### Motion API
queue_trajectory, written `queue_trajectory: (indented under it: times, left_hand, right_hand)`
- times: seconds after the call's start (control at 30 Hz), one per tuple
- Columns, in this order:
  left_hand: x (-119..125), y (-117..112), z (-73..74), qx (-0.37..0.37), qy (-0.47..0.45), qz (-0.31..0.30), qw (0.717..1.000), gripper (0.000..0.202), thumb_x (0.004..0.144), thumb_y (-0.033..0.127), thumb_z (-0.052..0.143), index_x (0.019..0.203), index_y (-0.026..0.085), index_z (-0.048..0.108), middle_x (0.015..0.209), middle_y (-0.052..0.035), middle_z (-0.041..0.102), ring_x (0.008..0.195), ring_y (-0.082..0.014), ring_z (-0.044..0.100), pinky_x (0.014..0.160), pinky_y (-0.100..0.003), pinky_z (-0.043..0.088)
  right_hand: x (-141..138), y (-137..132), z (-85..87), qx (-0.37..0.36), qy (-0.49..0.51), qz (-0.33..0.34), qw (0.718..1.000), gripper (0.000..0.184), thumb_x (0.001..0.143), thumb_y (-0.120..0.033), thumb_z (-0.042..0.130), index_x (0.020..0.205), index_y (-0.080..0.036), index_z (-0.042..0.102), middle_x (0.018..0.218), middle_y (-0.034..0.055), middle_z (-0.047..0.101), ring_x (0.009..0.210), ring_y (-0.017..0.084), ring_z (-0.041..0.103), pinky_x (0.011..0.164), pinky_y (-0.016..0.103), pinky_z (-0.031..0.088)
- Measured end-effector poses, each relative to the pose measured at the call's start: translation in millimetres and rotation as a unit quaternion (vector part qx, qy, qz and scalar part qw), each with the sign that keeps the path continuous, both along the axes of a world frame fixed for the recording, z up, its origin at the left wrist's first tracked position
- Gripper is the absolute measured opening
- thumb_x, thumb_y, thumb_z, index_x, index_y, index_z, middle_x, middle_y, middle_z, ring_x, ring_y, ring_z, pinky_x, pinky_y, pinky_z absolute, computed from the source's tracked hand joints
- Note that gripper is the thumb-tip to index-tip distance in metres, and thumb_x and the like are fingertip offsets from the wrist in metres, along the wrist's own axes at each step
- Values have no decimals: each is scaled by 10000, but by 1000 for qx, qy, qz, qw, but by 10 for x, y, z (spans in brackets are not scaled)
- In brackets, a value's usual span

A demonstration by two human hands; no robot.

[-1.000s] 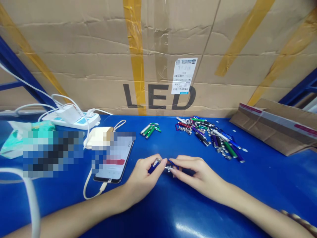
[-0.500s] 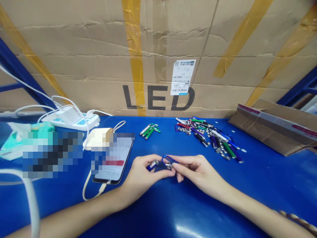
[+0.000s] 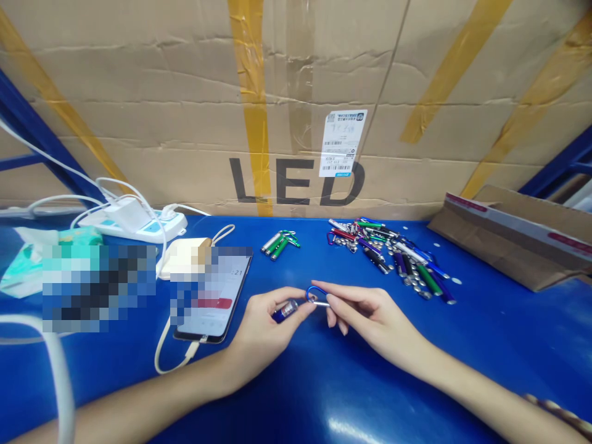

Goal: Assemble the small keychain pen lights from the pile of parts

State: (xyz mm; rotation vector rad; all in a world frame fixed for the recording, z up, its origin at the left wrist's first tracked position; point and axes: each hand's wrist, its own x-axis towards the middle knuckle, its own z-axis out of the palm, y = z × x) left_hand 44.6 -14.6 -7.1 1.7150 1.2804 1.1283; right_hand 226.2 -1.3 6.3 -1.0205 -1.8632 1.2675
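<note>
My left hand [image 3: 266, 327] is closed around a small blue keychain flashlight [image 3: 285, 310], pinched between thumb and fingers just above the blue table [image 3: 324, 388]. My right hand [image 3: 365, 314] pinches the blue carabiner clip [image 3: 313, 295] at the flashlight's tail end, with its other fingers curled. A heap of several coloured keychain flashlights [image 3: 393, 256] lies behind my right hand. A small group of green and silver ones [image 3: 279, 242] lies apart, behind my left hand.
A phone [image 3: 215, 296] on a white cable lies left of my left hand, beside a cream power bank [image 3: 185, 256]. A power strip [image 3: 134, 223] with plugs is at the back left. A large cardboard box [image 3: 296, 105] walls the back, a flattened carton [image 3: 513, 237] at right.
The flashlight has turned in my left hand and the carabiner has swung up into view. My right hand's fingers moved from the tail end to pinching the clip.
</note>
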Motion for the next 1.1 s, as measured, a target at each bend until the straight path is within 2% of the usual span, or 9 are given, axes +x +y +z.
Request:
queue_trajectory:
  times: [0.27, 0.37, 0.47, 0.57, 0.73, 0.8, 0.97, 1.1]
  left_hand:
    - [-6, 7, 36, 22, 43, -13, 999, 163, 831, 260, 501, 821, 170, 636, 739, 3, 682, 657, -128, 602, 632, -198, 470]
    - [-10, -4, 26, 36, 37, -7, 999, 148, 813, 247, 533, 812, 174, 662, 758, -1, 707, 680, -145, 630, 654, -207, 488]
    - [-19, -7, -6, 35, 41, -6, 998, 161, 803, 251, 557, 820, 180, 700, 796, -9, 734, 726, -176, 661, 672, -223, 507]
    - [-28, -8, -40, 23, 56, -17, 998, 180, 807, 269, 565, 819, 188, 725, 795, -10, 743, 717, -190, 671, 643, -229, 513]
    - [-35, -13, -58, 29, 43, -39, 998, 182, 814, 250, 568, 890, 203, 726, 850, -2, 744, 752, -177, 672, 672, -209, 512]
    - [-39, -16, -60, 43, 60, -32, 997, 186, 820, 266, 562, 852, 199, 732, 789, -3, 741, 698, -171, 664, 623, -203, 506]
    - [-45, -29, -70, 83, 101, -27, 991, 228, 823, 321, 554, 776, 197, 738, 593, 10, 677, 522, -144, 583, 498, -202, 471]
    - [-35, -42, -60, 89, 125, -27, 988, 244, 827, 325, 547, 792, 184, 744, 537, 18, 639, 428, -115, 503, 437, -200, 424]
  right_hand:
    - [-7, 1, -38, 47, -54, 33, 997, 392, 893, -304, 455, 1249, -155, 523, 690, 12, 628, 529, 79, 511, 529, 206, 469]
    - [5, 7, -73, 134, -93, 40, 986, 398, 902, -292, 453, 1283, -182, 486, 778, 31, 657, 592, 101, 578, 584, 225, 512]
    - [32, 13, -107, 240, -153, 61, 957, 417, 917, -272, 425, 1323, -177, 434, 960, 85, 665, 805, 169, 635, 732, 300, 531]
    - [42, 8, -123, 280, -195, 77, 937, 396, 923, -246, 409, 1303, -143, 451, 1039, 114, 651, 924, 209, 630, 804, 332, 521]
    - [13, -8, -147, 323, -186, 77, 925, 274, 928, -235, 392, 1092, -130, 583, 914, 105, 674, 768, 199, 659, 670, 302, 540]
    - [-1, -11, -166, 350, -182, 64, 917, 266, 930, -234, 380, 1033, -121, 598, 829, 102, 674, 684, 188, 651, 607, 292, 529]
    - [-27, -24, -199, 402, -172, 36, 899, 280, 924, -216, 364, 1024, -101, 598, 667, 76, 644, 540, 156, 592, 512, 270, 492]
    - [-30, -20, -189, 381, -156, 30, 911, 295, 918, -231, 375, 967, -85, 626, 583, 51, 597, 472, 129, 526, 472, 244, 459]
